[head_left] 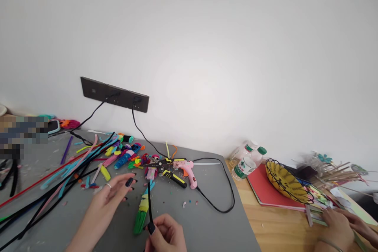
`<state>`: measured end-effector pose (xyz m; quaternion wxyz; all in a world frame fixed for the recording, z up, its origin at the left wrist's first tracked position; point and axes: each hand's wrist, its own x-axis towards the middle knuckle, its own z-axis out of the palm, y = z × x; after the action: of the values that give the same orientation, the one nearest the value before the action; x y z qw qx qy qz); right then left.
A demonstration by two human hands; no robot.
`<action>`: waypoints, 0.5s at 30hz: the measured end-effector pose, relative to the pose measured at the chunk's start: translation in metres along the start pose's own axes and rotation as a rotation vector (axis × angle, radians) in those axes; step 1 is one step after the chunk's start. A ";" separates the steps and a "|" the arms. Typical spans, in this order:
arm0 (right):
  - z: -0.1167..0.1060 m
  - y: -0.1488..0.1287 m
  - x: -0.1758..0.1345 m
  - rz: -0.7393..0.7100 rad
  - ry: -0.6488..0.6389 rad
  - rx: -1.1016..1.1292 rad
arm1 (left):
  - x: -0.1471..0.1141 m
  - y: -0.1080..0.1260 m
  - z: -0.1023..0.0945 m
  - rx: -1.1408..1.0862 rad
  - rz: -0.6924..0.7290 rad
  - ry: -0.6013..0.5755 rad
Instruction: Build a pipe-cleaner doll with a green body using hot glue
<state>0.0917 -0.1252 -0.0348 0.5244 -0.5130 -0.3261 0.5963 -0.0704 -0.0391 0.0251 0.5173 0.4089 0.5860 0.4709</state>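
Note:
My right hand (167, 233) is at the bottom centre, thumb and fingers pinched on a black pipe cleaner (150, 202) that points up and away from me. To its left, my left hand (116, 191) hovers over the grey mat with fingers loosely bent and apart, and nothing shows in them. Between the hands lies a wrapped pipe-cleaner piece (142, 208), green at the near end, then yellow and light blue. Beyond it are yellow-and-black pliers (174, 178) and a pink glue gun (190, 173). Long loose pipe cleaners (79, 165) in black, pink, blue and red spread on the left.
Small colourful pipe-cleaner figures (126, 157) lie near the wall. Cords run to a dark socket strip (115, 94). On the wooden table at right are plastic bottles (246, 161), a red folder (262, 189), a yellow basket (285, 181) and another person's hands (339, 226).

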 end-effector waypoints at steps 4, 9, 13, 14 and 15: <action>0.005 -0.015 -0.006 -0.015 -0.037 -0.029 | -0.019 -0.007 0.017 0.054 0.127 -0.266; 0.005 -0.045 -0.018 -0.004 -0.070 -0.142 | -0.015 -0.008 0.014 -0.035 0.146 -0.011; 0.002 -0.052 -0.018 -0.141 0.054 -0.373 | -0.007 -0.004 0.003 -0.026 0.151 -0.105; 0.001 -0.052 -0.017 -0.194 0.069 -0.433 | -0.005 -0.003 0.001 0.008 0.158 -0.192; 0.000 -0.051 -0.016 -0.244 0.072 -0.485 | -0.004 -0.003 -0.001 0.035 0.155 -0.236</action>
<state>0.1058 -0.1284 0.0171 0.4653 -0.6014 -0.4999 0.4147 -0.0710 -0.0438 0.0229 0.5377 0.5144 0.4957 0.4477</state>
